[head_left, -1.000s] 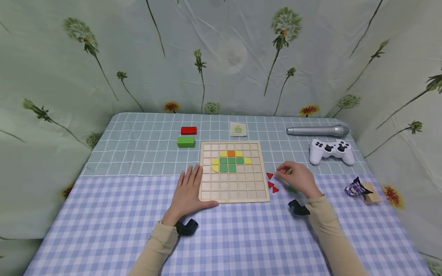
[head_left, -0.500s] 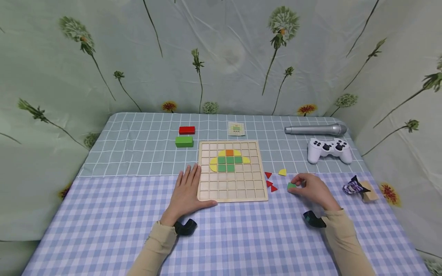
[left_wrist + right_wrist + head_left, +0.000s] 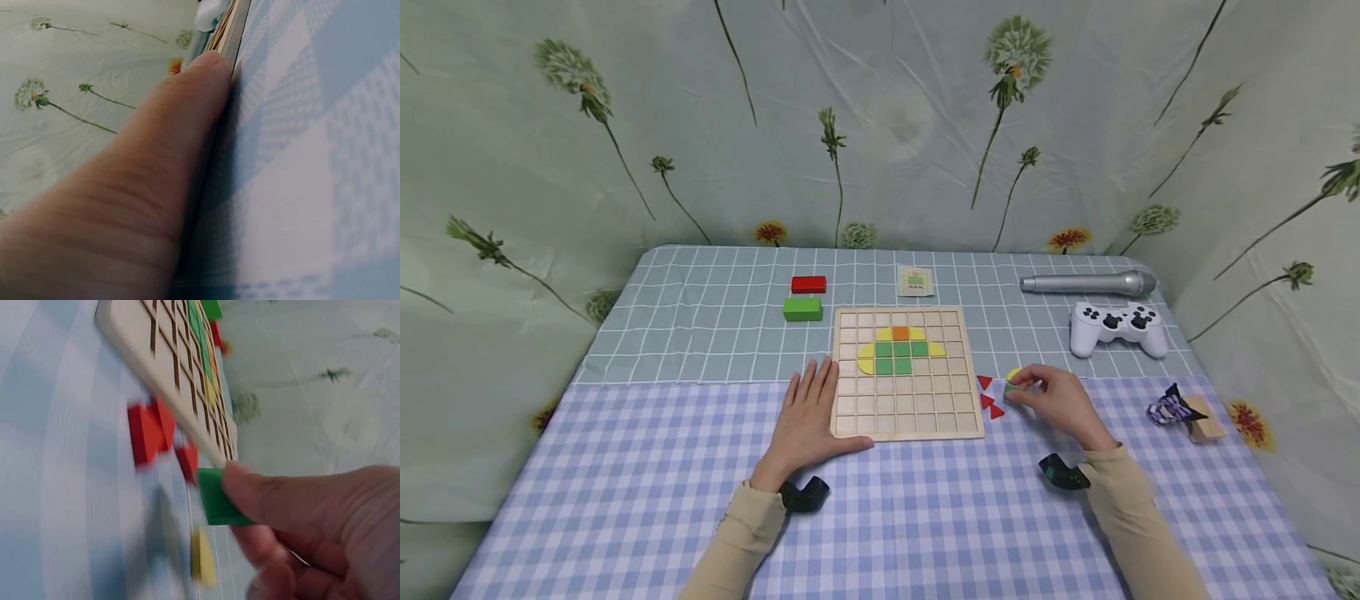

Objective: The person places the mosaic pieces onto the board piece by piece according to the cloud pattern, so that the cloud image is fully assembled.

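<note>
- The cloth-covered bench [image 3: 625,508] spreads under the board; a ruck in its cloth could shift whatever lies there.
- The wooden grid board [image 3: 872,406] holds coloured tiles [image 3: 902,349] beyond its middle; a bump to its rim might jolt them out of line.
- The left hand [image 3: 805,417] rests at the board's left and near edges, fingers straight and grasping nothing; should this light bracing fail, the board could slide under a push.
- The right hand [image 3: 1055,400], right of the board, pinches a green square [image 3: 215,499] between its fingers; so small a hold could let it twist or drop.
- A yellow piece [image 3: 202,557], right of the board near that hand, could be brushed aside by lowered fingers.
- Three red triangles [image 3: 987,401], just beside the board's right edge, might scatter under a low sweep.
</note>
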Available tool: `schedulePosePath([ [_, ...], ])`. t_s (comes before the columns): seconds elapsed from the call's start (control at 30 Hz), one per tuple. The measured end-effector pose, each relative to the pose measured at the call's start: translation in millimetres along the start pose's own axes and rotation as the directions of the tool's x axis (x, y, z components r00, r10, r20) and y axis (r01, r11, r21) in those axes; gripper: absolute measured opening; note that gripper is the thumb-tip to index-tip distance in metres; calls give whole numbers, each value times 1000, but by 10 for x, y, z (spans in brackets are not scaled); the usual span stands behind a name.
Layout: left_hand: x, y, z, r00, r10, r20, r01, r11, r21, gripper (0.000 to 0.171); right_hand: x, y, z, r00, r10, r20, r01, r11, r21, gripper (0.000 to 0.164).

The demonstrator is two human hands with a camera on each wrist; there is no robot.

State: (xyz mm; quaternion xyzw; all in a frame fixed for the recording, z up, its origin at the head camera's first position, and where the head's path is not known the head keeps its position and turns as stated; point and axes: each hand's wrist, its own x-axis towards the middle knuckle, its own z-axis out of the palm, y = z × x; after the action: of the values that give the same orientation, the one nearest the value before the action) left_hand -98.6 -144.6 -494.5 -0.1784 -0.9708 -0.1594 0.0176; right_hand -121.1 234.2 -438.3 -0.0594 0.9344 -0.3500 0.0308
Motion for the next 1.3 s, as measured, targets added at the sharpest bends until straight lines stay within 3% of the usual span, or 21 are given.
schedulePosePath([
  [0.27, 1, -15, 11, 1000, 3, 4, -3, 1000, 0, 124, 266, -227, 282, 999, -44, 17, 41, 987, 158, 16],
  [0.47, 1, -15, 19, 1000, 4, -2, -4, 1000, 2, 123, 437, -409, 482, 996, -85, 29, 77, 973, 217, 12],
  [0.83, 8, -6, 27, 1000, 11, -6, -11, 1000, -3, 123, 600, -595, 711, 992, -127, 18, 122, 978, 167, 9],
  [1.3, -4, 1, 5, 1000, 5, -6, -5, 1000, 4, 123, 661, -661, 752, 991, -131, 1, 130, 991, 43, 8],
])
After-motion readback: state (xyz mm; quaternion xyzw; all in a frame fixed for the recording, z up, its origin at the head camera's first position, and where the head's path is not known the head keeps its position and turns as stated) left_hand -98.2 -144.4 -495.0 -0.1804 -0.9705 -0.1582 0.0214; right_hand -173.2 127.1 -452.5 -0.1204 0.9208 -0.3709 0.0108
